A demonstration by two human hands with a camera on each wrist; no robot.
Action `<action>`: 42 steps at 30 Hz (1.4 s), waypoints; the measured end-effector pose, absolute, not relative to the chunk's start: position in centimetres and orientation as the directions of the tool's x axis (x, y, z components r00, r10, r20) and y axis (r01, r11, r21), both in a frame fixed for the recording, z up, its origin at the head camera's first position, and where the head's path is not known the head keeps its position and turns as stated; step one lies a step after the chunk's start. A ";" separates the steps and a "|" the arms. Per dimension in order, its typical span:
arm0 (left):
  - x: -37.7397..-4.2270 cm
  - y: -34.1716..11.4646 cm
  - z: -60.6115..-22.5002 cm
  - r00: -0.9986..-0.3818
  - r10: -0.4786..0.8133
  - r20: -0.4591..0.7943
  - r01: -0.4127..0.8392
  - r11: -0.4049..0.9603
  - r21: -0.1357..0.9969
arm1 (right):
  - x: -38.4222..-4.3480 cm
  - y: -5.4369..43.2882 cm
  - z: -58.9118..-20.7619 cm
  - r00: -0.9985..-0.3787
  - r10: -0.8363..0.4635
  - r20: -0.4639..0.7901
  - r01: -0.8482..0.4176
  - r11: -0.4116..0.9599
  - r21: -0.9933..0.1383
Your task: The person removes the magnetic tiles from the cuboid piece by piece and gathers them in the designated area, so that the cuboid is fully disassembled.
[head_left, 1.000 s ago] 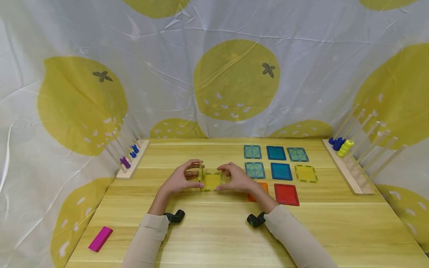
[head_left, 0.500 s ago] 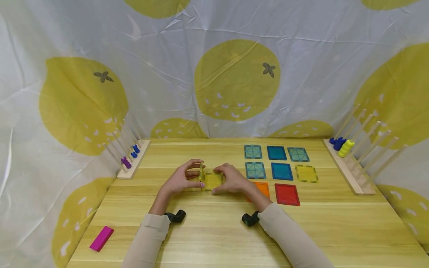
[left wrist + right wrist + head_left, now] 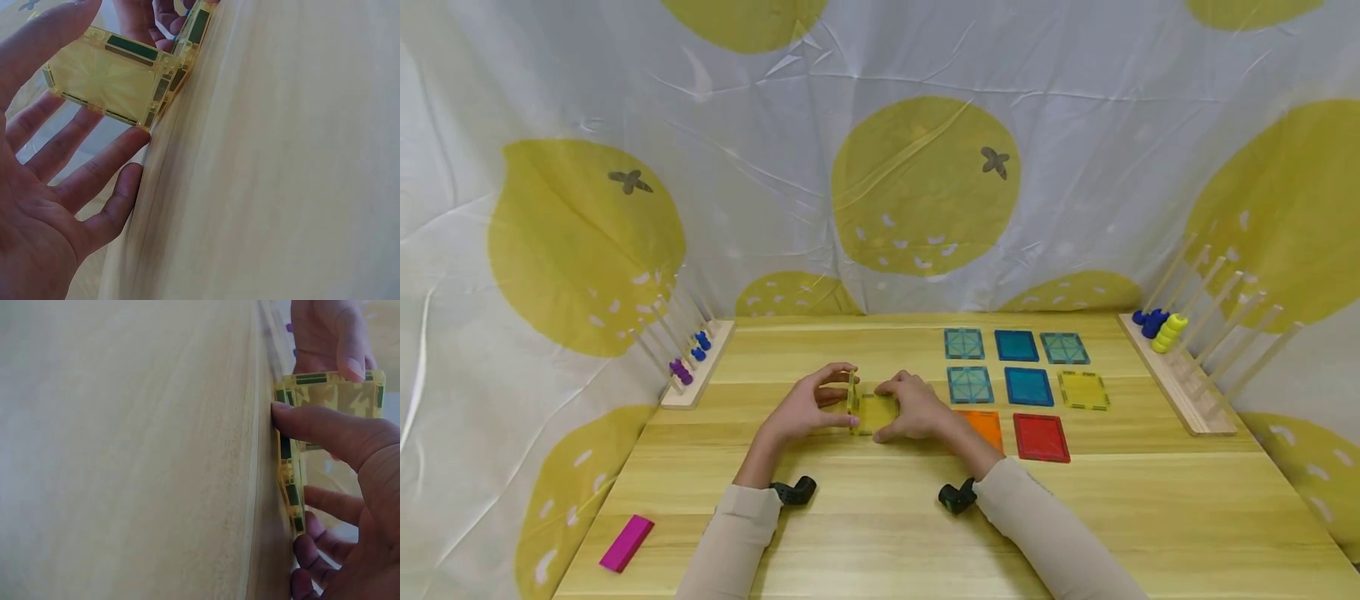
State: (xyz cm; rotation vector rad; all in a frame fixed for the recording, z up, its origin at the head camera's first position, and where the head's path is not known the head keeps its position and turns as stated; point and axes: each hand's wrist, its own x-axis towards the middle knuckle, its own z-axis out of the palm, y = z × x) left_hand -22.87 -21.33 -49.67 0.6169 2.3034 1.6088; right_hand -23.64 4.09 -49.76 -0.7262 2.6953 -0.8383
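Observation:
In the head view my left hand [image 3: 805, 408] pinches an upright yellow magnetic tile [image 3: 852, 402] between thumb and fingers. A flat yellow magnetic tile [image 3: 877, 413] meets its lower edge on the right. My right hand [image 3: 921, 410] holds that flat tile by opposite edges, thumb on the near side. In the left wrist view the upright tile [image 3: 103, 78] touches the flat tile [image 3: 187, 44] at a corner. The right wrist view has the right thumb [image 3: 331, 431] pressed on the flat tile's edge.
Several coloured tiles lie to the right, among them a red tile [image 3: 1041, 437], a blue tile [image 3: 1028, 386] and an orange tile [image 3: 985, 429]. Wooden peg racks with beads stand at left [image 3: 700, 383] and right [image 3: 1195, 392]. A magenta block [image 3: 627, 542] lies front left.
My right hand has shifted slightly left along the flat yellow tile, covering more of its right side. My left hand keeps holding the upright tile. The head view has tilted a little.

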 end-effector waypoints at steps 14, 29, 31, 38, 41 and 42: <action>-23.0 -21.0 -49.7 -0.874 0.485 0.028 0.198 0.303 0.932 | -23.3 4.8 -49.4 -0.882 -0.471 -0.023 -0.374 0.728 -0.575; -22.9 -21.4 -50.2 -0.890 0.457 -0.002 0.171 0.337 0.926 | -22.5 10.3 -47.1 -0.887 -0.459 0.058 -0.382 0.657 -0.650; -22.9 -21.5 -50.2 -0.889 0.457 -0.004 0.169 0.336 0.927 | -22.1 11.6 -46.9 -0.890 -0.450 0.070 -0.380 0.650 -0.658; -23.0 -21.5 -50.2 -0.889 0.458 0.000 0.170 0.329 0.929 | -21.0 16.9 -46.3 -0.888 -0.434 0.150 -0.426 0.654 -0.625; -23.1 -21.5 -50.2 -0.892 0.452 0.001 0.170 0.333 0.928 | -20.6 18.9 -46.0 -0.889 -0.423 0.176 -0.436 0.661 -0.611; -23.1 -21.5 -50.2 -0.892 0.452 0.003 0.170 0.330 0.928 | -20.4 19.6 -46.0 -0.890 -0.419 0.180 -0.436 0.666 -0.606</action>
